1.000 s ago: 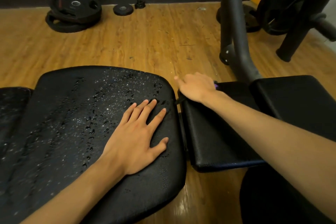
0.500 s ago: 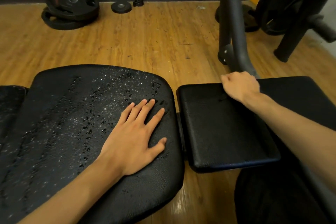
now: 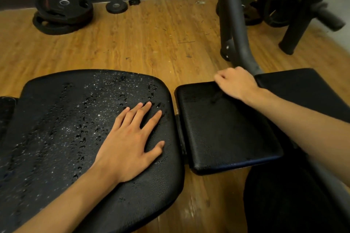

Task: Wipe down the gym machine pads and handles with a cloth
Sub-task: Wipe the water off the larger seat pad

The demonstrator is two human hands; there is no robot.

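Wood floor lies open beyond the wet pad (frame post bars the right).

No text, brand, number or sign can be read. The stacked weight plates on the floor are too dark and small to make out any marking. The wet pad and the smaller pad are plain black - no legible label.

The left hand lies flat, fingers spread, on the large droplet-covered pad. The right hand, fingers curled, rests at the far edge of the smaller pad; any grip is unclear.
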